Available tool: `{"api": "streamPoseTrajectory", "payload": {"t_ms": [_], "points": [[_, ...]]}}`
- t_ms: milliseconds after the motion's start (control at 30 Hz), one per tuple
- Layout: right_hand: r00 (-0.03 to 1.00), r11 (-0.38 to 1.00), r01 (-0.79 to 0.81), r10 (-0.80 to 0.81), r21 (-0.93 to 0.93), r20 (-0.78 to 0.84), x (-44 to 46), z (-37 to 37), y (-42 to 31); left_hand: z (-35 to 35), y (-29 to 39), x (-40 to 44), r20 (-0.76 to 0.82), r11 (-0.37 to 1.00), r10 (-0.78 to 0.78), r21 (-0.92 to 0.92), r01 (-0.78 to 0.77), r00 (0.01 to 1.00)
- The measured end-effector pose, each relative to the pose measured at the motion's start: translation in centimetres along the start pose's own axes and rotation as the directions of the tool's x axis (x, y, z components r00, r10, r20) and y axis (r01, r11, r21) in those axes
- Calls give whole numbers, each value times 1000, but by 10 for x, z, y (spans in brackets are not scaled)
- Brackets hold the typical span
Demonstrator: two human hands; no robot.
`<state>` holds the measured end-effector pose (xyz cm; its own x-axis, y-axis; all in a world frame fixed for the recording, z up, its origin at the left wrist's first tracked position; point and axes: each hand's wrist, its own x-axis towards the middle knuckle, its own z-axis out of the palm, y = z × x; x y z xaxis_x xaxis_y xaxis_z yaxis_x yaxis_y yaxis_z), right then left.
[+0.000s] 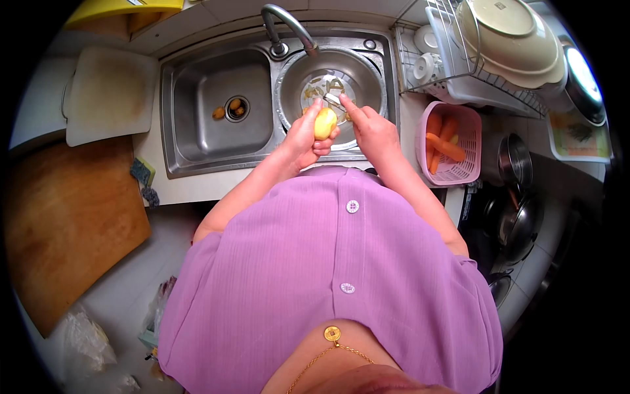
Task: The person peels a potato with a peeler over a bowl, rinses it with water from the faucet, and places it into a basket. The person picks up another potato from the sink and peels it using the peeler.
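Note:
My left hand (302, 139) is closed round a yellow potato (325, 123), whose visible side is pale and looks peeled. Beside it, my right hand (378, 134) grips a peeler (333, 100), its light-coloured head showing near the potato's upper end; fingers hide most of the handle. Both hands are over the near side of a round steel bowl (362, 67) in the right-hand sink basin. Strips of peel (317, 87) lie in the bowl. In the left basin (197, 125), a few small brown potatoes (218, 113) lie at and near the drain.
A curved faucet (291, 24) arches over the bowl. To the right stands a pink basket (467, 167) with carrots (448, 146), below a wire dish rack (410, 62). A white cutting board (108, 98), a sponge (142, 172) and a wooden board (75, 230) are at left.

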<state>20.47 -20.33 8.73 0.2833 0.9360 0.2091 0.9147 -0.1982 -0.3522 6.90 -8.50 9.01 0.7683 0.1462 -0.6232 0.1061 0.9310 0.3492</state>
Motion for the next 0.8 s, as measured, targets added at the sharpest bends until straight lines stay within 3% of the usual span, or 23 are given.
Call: {"api": "streamPoseTrajectory", "payload": {"t_ms": [67,133,233,367,433,467,533,667,733,800], "points": [[996,997,-80,80,-10,50,-6,7,9,1,0,-3,61,1000,-24,0,24,998],[993,985,-113,115,126,-3,-6,7,11,-6,2,3,61,999,-1,-49,4,998],[995,972,-61,77,227,-64,-3,-6,-7,-16,-2,9,59,993,30,-112,-23,998],[997,974,57,-45,220,-57,-2,-15,-22,-17,-5,12,58,985,20,-172,-10,998],[979,975,185,-172,121,-111,-1,-13,-20,-15,-5,11,72,981,21,-192,-7,997],[979,975,184,-171,121,-111,0,-12,-16,-14,-3,10,75,985,3,-171,10,997],[996,1000,-19,17,-22,-84,3,-11,-6,-12,-3,8,77,988,-15,-151,26,997],[992,998,-19,25,52,-127,1,-15,-12,-12,-1,6,78,978,10,-209,6,997],[985,980,137,-119,147,-129,-2,-14,-19,-10,1,6,67,974,11,-226,4,998],[977,978,165,-145,130,-155,0,-14,-20,-8,2,5,122,964,-22,-261,54,992]]}}
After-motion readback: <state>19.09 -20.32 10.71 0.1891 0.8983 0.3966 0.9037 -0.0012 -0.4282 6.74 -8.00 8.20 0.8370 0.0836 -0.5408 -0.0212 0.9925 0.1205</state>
